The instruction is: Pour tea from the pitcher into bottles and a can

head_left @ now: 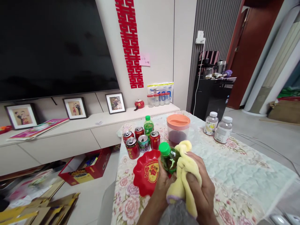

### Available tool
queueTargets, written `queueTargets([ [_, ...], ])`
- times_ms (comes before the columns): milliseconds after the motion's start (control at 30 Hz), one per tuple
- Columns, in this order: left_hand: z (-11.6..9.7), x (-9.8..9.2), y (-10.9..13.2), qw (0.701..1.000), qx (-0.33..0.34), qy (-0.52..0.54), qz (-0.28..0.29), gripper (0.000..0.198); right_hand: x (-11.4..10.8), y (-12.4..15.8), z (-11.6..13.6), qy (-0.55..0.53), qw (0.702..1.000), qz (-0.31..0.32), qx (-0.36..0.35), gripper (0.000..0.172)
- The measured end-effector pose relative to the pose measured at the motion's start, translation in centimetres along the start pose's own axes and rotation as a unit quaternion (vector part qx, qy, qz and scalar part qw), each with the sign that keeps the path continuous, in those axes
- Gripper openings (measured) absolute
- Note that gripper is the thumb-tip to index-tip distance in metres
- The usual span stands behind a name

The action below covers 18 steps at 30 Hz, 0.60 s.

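Note:
My left hand [162, 179] is wrapped round a green plastic bottle [169, 162] with a bright green cap, tilted over the table. In my right hand [203, 181] a yellow cloth [185, 176] with a purple edge is bunched up and pressed against the bottle's side. Part of the bottle is hidden behind the cloth. Below and left of my hands lies a red scalloped plate [140, 175] with a gold print. Beyond it stand several drink cans [132, 148] and a second green-capped bottle [148, 125].
Behind my hands is a clear tub [172, 134] with an orange lid and dark contents. Two white-capped jars [211, 124] stand at the right on the flowered tablecloth [248, 170]. A red box [86, 168] and flattened cardboard [44, 209] lie on the floor at left.

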<state>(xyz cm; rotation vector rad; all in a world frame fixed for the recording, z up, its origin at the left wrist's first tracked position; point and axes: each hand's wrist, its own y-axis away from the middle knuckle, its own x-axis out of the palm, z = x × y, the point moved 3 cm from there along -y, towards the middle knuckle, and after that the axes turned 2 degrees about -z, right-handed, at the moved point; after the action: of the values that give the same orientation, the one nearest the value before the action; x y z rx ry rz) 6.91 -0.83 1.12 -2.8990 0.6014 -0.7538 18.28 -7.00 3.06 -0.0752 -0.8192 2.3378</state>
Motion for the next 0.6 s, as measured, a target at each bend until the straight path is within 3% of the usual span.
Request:
queueTargets([
  [67,0.0,-0.3,0.3,0.999,-0.024,-0.014,0.021,0.083,0.0,-0.3,-0.4,0.006,1.0,-0.009,-0.025,0.033],
  [200,0.1,-1.2,0.6,0.998,-0.013,-0.044,0.032,0.09,0.0,-1.3,-2.9,0.005,0.993,-0.03,0.114,0.043],
  [367,-0.4,-0.9,0.7,1.0,0.0,0.012,0.022,0.097,0.3,-1.8,-4.3,0.007,0.979,-0.012,0.201,0.051],
  [467,-0.5,-0.7,0.5,1.0,0.013,0.025,0.005,0.107,0.4,-1.9,-4.3,-0.004,0.971,0.0,0.239,0.056],
  [600,0.1,-0.5,-0.1,0.998,0.019,0.038,0.046,0.109,0.3,-2.0,-2.6,-0.027,0.965,0.002,0.261,0.064],
])
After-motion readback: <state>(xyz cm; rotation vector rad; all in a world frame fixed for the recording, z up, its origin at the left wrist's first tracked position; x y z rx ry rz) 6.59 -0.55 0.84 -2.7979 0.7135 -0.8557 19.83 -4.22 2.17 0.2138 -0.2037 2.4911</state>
